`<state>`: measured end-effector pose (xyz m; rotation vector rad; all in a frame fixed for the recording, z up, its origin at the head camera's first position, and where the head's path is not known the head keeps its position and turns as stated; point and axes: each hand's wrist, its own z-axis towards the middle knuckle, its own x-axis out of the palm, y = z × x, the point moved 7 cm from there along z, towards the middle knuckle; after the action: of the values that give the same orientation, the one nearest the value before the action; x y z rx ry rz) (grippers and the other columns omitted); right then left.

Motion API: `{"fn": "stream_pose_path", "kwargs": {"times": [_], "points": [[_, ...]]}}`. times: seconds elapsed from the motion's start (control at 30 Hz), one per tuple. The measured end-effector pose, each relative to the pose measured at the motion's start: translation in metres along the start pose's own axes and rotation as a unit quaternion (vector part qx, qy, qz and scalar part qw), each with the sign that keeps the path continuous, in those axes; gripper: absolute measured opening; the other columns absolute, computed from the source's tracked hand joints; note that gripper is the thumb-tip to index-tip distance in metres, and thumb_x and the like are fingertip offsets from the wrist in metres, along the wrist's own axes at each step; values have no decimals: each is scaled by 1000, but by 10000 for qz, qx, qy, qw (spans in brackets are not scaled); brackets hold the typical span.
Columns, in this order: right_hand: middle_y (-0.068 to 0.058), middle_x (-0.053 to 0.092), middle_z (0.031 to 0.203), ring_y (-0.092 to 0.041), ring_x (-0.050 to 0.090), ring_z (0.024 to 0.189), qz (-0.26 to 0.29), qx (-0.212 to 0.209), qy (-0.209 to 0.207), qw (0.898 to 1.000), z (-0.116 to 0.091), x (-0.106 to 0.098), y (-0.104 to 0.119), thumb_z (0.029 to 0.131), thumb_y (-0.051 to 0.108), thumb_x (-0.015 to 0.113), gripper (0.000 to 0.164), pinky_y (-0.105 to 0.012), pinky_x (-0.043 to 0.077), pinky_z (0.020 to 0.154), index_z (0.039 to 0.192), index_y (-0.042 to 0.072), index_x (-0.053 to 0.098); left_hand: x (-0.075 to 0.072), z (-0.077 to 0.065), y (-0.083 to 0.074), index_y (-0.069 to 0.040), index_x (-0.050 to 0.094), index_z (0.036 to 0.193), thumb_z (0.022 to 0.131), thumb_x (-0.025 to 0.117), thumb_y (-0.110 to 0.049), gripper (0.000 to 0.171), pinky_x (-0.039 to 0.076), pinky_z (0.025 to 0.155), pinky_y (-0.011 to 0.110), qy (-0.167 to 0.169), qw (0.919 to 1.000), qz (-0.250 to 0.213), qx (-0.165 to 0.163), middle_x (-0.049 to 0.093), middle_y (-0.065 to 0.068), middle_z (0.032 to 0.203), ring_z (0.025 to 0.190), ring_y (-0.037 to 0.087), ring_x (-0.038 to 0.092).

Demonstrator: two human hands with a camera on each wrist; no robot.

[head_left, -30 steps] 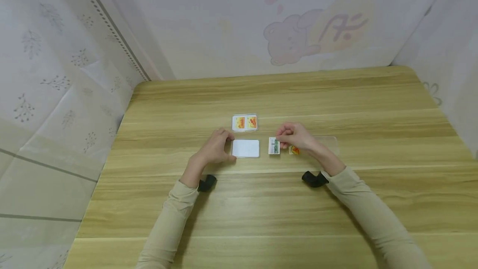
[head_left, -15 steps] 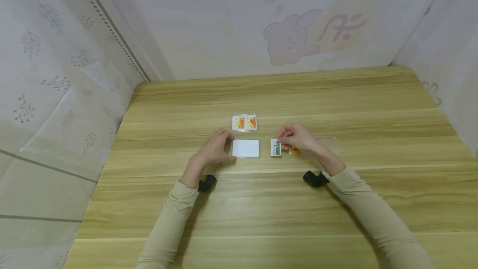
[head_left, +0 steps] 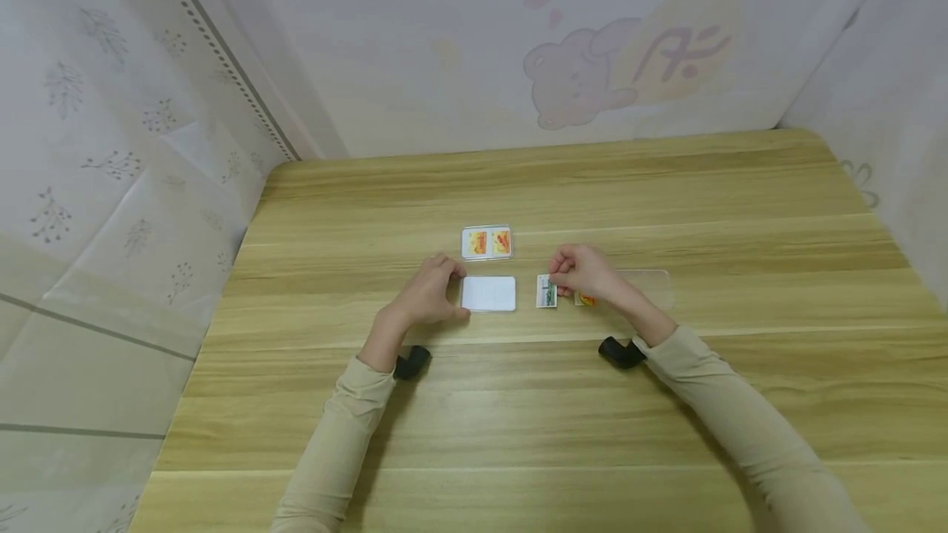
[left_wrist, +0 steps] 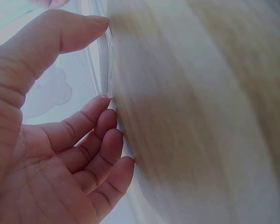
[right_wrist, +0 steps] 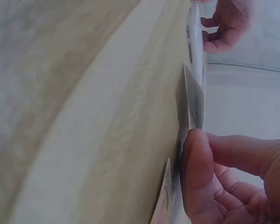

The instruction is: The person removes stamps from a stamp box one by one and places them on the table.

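In the head view my left hand point(head_left: 425, 293) holds a flat clear case with a white insert point(head_left: 488, 294) by its left end. Thumb and forefinger are at opposite edges of the case point(left_wrist: 104, 65) in the left wrist view. My right hand point(head_left: 591, 274) pinches a small stamp-like picture card point(head_left: 546, 291) at its right side, between thumb and forefinger. The card point(right_wrist: 194, 95) is tilted over the table in the right wrist view. A second small card with a yellow and red picture point(head_left: 585, 300) lies partly hidden under the right hand.
Behind the white case lies another clear case point(head_left: 466, 255) holding two orange picture cards. A transparent sheet or lid point(head_left: 655, 282) lies beyond the right hand. The wooden table point(head_left: 489, 434) meets a curtain point(head_left: 415, 64) at the back. Black wrist mounts point(head_left: 412, 363) hang beneath the sleeves.
The right hand and its picture card have shifted slightly right, away from the white case. The left hand and the case have stayed put.
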<state>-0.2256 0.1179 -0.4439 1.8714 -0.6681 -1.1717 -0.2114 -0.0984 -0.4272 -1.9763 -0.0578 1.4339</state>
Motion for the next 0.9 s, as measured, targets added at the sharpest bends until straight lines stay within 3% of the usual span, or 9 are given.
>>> {"fn": "stream_pose_path", "kwargs": {"times": [0.43,0.9], "points": [[-6,54,64,-12,51,54,-1043,-395,-292,9933,2,3,9,79,-4,65,8,-21,44,50,77,-1,58,1,0,1,4,55,112,68,83,-17,56,39,95,40,16,10000,15,14,51,14,112,106,30,44],[-5,53,65,-15,47,60,-1400,-518,-363,9881,0,6,15,79,-4,67,10,-24,40,54,78,-1,57,1,0,0,4,55,112,67,83,-17,57,39,95,40,-51,10000,20,25,52,14,111,105,29,44]]}}
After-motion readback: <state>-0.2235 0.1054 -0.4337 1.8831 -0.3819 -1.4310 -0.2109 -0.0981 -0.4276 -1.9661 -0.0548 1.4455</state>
